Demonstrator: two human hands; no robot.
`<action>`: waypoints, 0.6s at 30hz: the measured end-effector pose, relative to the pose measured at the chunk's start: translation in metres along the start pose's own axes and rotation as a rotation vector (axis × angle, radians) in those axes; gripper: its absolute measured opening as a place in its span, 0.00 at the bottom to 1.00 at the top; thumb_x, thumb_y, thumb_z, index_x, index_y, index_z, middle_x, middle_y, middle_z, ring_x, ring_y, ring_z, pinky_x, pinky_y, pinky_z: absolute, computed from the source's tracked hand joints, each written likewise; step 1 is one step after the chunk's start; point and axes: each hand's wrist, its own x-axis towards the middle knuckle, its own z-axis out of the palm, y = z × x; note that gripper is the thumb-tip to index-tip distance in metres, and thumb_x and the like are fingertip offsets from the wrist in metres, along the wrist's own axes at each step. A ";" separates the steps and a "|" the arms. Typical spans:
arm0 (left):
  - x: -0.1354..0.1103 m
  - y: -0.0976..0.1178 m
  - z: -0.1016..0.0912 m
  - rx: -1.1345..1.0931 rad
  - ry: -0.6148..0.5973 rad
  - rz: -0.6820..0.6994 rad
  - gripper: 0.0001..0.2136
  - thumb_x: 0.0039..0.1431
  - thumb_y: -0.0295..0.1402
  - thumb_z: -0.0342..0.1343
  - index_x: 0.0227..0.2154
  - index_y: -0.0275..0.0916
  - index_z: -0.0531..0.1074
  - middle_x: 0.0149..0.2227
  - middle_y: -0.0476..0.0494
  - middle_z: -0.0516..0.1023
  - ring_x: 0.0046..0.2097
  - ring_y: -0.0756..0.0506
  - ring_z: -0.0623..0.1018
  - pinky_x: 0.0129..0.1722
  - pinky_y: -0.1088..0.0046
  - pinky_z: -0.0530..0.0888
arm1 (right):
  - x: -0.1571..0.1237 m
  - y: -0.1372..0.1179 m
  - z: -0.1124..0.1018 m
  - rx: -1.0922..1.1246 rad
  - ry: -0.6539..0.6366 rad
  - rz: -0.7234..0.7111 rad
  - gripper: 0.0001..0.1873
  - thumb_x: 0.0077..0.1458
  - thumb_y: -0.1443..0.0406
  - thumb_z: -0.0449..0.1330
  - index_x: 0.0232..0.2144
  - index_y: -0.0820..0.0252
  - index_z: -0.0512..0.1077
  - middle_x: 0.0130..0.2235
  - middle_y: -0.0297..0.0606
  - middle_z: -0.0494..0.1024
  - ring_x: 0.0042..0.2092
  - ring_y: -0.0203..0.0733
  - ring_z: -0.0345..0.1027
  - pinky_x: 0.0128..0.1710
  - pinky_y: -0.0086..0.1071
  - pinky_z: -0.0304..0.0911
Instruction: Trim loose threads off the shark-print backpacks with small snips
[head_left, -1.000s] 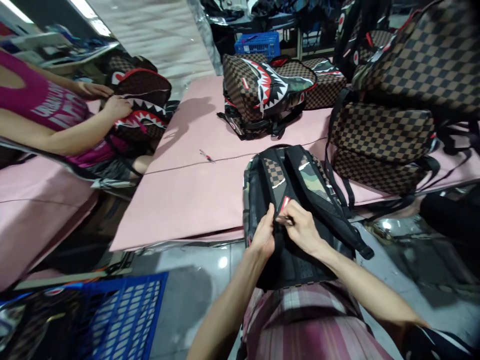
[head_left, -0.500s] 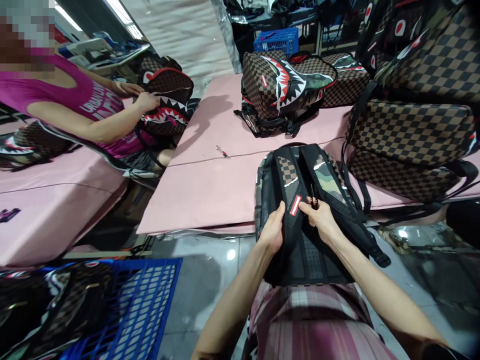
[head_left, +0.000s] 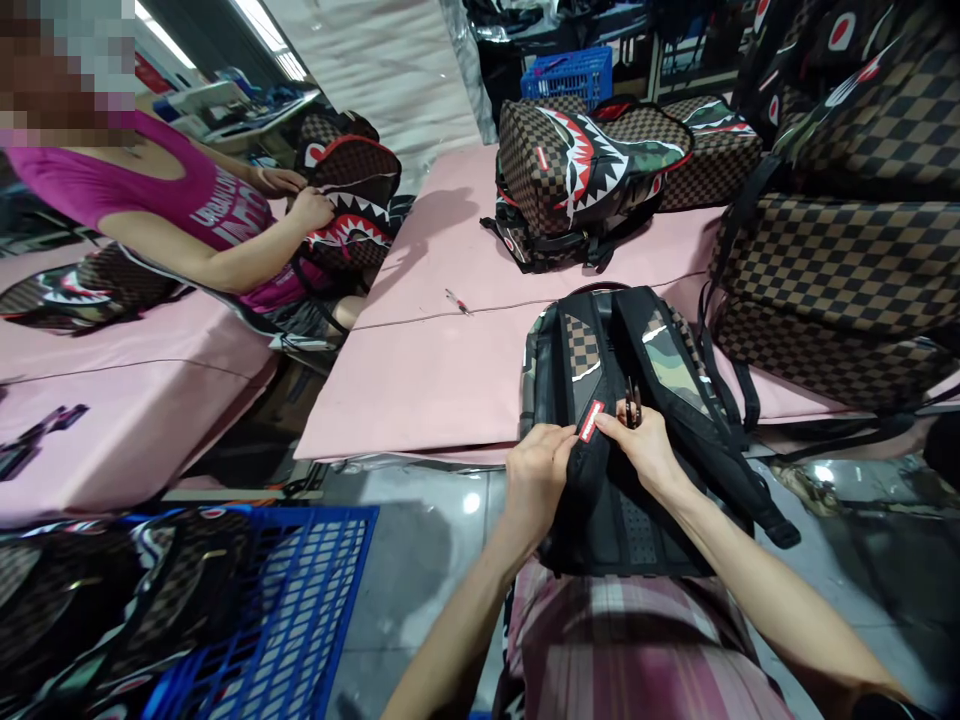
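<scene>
Firstly, nearest: one black backpack [head_left: 637, 530], at the lap, upper end over the near edge of the desk [head_left: 420, 400]. On it, one red label [head_left: 592, 421], long axis slanting upper right to lower left, between both hands. Left hand [head_left: 536, 475]: fingers bunched at the label's lower end; whether gripping, cannot tell. Right hand [head_left: 646, 450]: thumb at label's right side, fingers wrapped around dark snips [head_left: 634, 402]. Beyond: pink desk surface leftward, small tool [head_left: 457, 301]; checkered bag [head_left: 847, 260] close rightward.

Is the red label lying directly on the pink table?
No, the red label is on a shoulder strap of the black backpack, between the left hand and the right hand.
</scene>
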 end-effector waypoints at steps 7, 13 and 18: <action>0.009 0.009 -0.008 0.290 -0.212 -0.009 0.10 0.60 0.29 0.48 0.29 0.35 0.74 0.28 0.44 0.74 0.31 0.47 0.74 0.30 0.75 0.67 | 0.000 0.005 0.001 -0.070 -0.029 -0.034 0.22 0.43 0.54 0.63 0.17 0.59 0.56 0.20 0.25 0.54 0.23 0.30 0.44 0.23 0.28 0.42; 0.009 0.004 -0.007 0.072 -0.217 -0.187 0.07 0.56 0.24 0.48 0.28 0.35 0.71 0.26 0.47 0.72 0.28 0.51 0.70 0.28 0.76 0.63 | 0.001 0.004 0.000 -0.052 -0.022 -0.023 0.23 0.41 0.54 0.64 0.16 0.58 0.55 0.19 0.25 0.53 0.23 0.30 0.44 0.23 0.28 0.42; 0.008 -0.008 0.000 -0.314 -0.210 -0.416 0.05 0.54 0.29 0.48 0.27 0.36 0.69 0.22 0.51 0.68 0.23 0.53 0.68 0.23 0.80 0.64 | 0.001 0.002 -0.002 0.022 -0.026 0.033 0.24 0.39 0.54 0.66 0.16 0.58 0.55 0.18 0.24 0.52 0.22 0.29 0.42 0.22 0.28 0.40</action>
